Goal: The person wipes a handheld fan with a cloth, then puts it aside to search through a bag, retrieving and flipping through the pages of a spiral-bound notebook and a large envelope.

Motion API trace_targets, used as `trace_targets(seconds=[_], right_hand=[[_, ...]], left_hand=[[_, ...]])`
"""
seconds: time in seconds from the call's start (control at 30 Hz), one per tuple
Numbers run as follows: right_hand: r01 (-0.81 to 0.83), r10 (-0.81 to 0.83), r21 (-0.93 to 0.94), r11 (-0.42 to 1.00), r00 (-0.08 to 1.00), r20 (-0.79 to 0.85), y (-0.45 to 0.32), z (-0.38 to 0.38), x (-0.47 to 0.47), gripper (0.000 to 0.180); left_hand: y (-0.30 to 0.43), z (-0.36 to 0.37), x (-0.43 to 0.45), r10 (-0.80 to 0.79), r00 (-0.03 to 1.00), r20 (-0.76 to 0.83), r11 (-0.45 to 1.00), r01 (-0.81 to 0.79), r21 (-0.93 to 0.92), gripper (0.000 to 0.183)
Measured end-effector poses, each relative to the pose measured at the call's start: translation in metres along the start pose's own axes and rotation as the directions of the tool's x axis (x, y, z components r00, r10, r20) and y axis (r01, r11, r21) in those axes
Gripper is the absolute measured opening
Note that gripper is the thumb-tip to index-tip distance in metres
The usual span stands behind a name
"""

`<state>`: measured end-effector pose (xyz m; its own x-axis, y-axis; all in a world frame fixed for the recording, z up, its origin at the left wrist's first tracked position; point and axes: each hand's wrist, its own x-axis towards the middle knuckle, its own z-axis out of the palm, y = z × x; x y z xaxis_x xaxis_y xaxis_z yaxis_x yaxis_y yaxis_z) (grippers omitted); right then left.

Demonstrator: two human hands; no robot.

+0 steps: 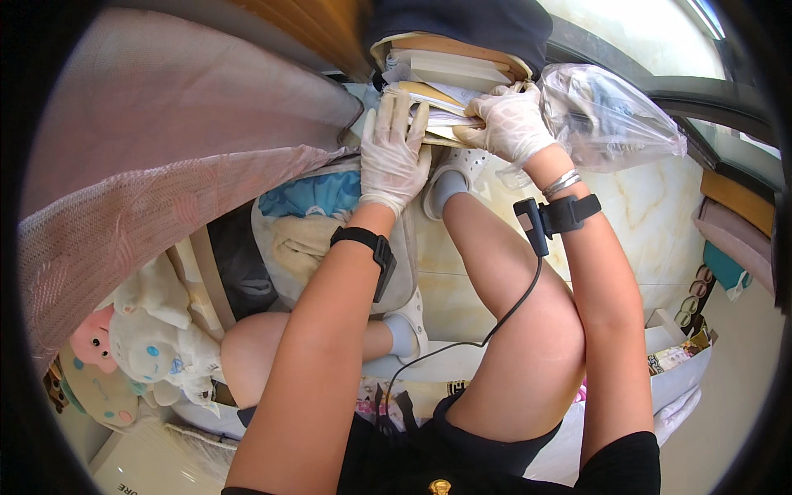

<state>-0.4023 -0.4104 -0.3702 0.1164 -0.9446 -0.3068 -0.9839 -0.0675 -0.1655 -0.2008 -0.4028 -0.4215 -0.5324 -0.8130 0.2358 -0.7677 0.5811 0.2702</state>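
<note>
Both of my hands wear thin translucent gloves. My left hand [394,148] lies flat, palm down and fingers spread, over the left end of a stack of papers and envelopes [442,114]. My right hand [510,120] grips the right end of that stack, its thumb and fingers bent around the edge. The stack sits at the mouth of an open dark blue fabric bag [458,18] with a light rim. Inside the bag, behind the papers, are a white box-like block [461,69] and a brown board.
A clear plastic bag [619,117] with cloth inside lies at the right. A pink curtain [185,93] hangs at the left. Below it are a container with blue cloth [309,197] and beige cloth [303,241], and plush toys [145,346]. A window frame [625,59] curves at upper right.
</note>
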Motion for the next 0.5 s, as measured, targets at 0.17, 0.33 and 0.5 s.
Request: trace_targets(seconds=[0.17,0.33,0.5], right_hand=[[-0.020,0.026,0.074,0.997,0.996,-0.086,0.001,0.011,0.007,0.042],[-0.184,0.168,-0.068,0.981,0.966,-0.195,-0.004,0.029,0.017,0.052],[-0.317,0.307,-0.087,0.944,0.945,-0.111,-0.014,0.021,0.029,0.064]], left_hand=[[-0.003,0.003,-0.002,0.034,0.997,0.075,0.997,-0.040,0.069,0.060],[0.001,0.007,-0.001,0.032,0.996,0.080,0.998,-0.037,0.060,0.055],[0.000,0.007,-0.002,0.042,0.997,0.057,0.998,-0.045,0.040,0.052]])
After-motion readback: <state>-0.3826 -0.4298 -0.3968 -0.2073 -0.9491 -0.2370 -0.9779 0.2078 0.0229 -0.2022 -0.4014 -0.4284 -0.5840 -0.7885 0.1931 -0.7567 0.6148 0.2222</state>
